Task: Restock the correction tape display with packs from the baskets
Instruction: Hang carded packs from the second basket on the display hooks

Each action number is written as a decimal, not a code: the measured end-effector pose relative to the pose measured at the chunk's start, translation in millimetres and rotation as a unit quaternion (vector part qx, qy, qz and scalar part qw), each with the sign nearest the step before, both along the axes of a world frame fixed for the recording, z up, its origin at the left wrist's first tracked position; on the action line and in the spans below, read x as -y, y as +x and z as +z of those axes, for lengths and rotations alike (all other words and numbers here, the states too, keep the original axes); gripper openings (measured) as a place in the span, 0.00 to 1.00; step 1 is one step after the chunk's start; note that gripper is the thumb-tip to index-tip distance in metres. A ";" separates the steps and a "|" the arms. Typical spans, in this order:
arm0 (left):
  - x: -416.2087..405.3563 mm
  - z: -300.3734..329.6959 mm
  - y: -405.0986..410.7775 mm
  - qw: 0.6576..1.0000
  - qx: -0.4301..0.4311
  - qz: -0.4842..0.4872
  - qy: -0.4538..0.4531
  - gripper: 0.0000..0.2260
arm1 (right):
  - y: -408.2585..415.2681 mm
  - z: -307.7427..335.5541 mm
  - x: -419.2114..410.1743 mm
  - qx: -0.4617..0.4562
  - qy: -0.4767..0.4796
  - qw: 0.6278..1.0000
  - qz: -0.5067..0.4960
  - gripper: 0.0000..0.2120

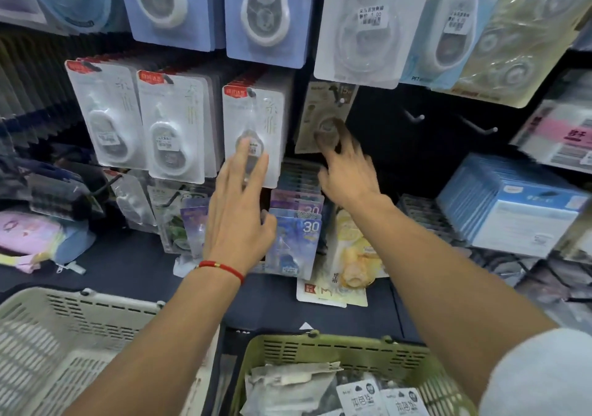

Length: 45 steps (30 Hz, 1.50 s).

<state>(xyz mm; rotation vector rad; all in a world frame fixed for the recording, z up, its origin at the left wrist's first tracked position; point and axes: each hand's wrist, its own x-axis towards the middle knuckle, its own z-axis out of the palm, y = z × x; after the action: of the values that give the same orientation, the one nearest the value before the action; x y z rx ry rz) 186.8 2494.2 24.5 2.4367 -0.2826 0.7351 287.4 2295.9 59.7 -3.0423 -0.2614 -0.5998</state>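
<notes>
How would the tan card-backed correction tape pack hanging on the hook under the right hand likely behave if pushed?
The tan card-backed correction tape pack hangs from one metal hook, so it would probably swing rather than resist. Its flat card looks thin, so likely light and slightly bendy. The clear blister where the right hand has its fingertips may feel slippery.

Pale blue backing cards (266, 15) are seen on the top row, white cards with red corner labels (253, 134) below. A tan pack (323, 118) is shown on a dark panel. A red cord (221, 268) is worn on the left wrist. One cream basket (80, 335) and one olive-green basket (336, 351) are pictured, both slotted.
</notes>
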 end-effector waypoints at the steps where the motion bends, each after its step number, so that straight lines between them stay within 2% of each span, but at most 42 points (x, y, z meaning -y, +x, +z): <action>1: -1.5 -3.2 -2.6 1.000 0.000 0.004 0.006 0.39 | -7.3 -1.7 3.8 0.003 0.007 1.000 0.008 0.31; 4: 0.0 -20.8 -18.3 0.999 -0.023 0.022 0.034 0.36 | -49.1 -18.7 24.2 0.001 0.068 0.996 0.053 0.24; 7: 10.0 -50.8 -39.7 0.986 -0.106 -0.065 0.112 0.31 | -110.5 -49.5 55.9 -0.034 0.124 0.989 0.079 0.17; 9: 17.9 -68.4 -52.9 0.954 -0.178 -0.146 0.193 0.29 | -153.2 -74.2 80.4 -0.108 0.126 0.984 0.066 0.13; 11: 28.5 -81.8 -65.5 0.911 -0.231 -0.213 0.268 0.28 | -192.9 -102.7 102.5 -0.236 0.092 0.967 0.036 0.13; 14: 49.6 -100.7 -90.9 0.842 -0.272 -0.266 0.381 0.25 | -243.3 -149.3 123.5 -0.407 0.020 0.913 0.005 0.21; 16: 63.5 -114.5 -111.3 0.816 -0.280 -0.276 0.423 0.23 | -267.8 -179.1 129.0 -0.471 0.039 0.881 -0.018 0.34; 19: 77.9 -132.1 -140.8 0.798 -0.287 -0.293 0.441 0.22 | -297.0 -217.9 122.3 -0.542 0.072 0.833 -0.085 0.55; 21: 80.3 -141.8 -155.1 0.794 -0.289 -0.297 0.446 0.23 | -313.2 -239.9 113.0 -0.558 0.110 0.813 -0.126 0.60; 22: 79.4 -145.5 -159.8 0.794 -0.292 -0.295 0.444 0.23 | -319.3 -249.2 108.7 -0.551 0.119 0.815 -0.135 0.59; 26: 71.6 -154.8 -171.1 0.827 -0.303 -0.273 0.388 0.24 | -325.0 -256.7 109.0 -0.501 0.123 0.845 -0.139 0.49; 29: 69.2 -161.1 -177.5 0.861 -0.302 -0.251 0.322 0.22 | -322.5 -251.8 123.1 -0.423 0.150 0.885 -0.127 0.29; 30: 69.5 -162.8 -179.8 0.869 -0.302 -0.246 0.305 0.22 | -322.5 -250.9 127.3 -0.412 0.145 0.890 -0.131 0.27; 34: 74.5 -166.7 -192.2 0.899 -0.291 -0.229 0.232 0.20 | -325.8 -245.9 137.9 -0.403 0.108 0.893 -0.169 0.36; 36: 78.2 -165.7 -197.3 0.913 -0.287 -0.225 0.185 0.19 | -324.1 -238.4 141.7 -0.358 0.185 0.895 -0.190 0.32; 40: 86.9 -156.9 -200.9 0.916 -0.333 -0.203 0.093 0.17 | -316.6 -206.2 147.2 -0.259 0.355 0.866 -0.239 0.26; 42: 93.3 -148.8 -199.3 0.910 -0.375 -0.174 0.017 0.17 | -315.2 -187.0 142.5 -0.217 0.449 0.834 -0.237 0.26; 44: 99.9 -138.5 -199.6 0.883 -0.436 -0.132 -0.116 0.18 | -315.5 -168.8 131.9 -0.200 0.581 0.759 -0.213 0.27; 45: 101.9 -132.9 -199.1 0.845 -0.481 -0.112 -0.204 0.21 | -316.0 -162.1 125.6 -0.206 0.644 0.711 -0.194 0.28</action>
<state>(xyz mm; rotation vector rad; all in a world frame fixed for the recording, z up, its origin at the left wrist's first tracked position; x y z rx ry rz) -12.2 2392.3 -108.4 2.0049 0.0066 -0.5212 -28.5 2170.3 -102.4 -1.7050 0.5908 0.0162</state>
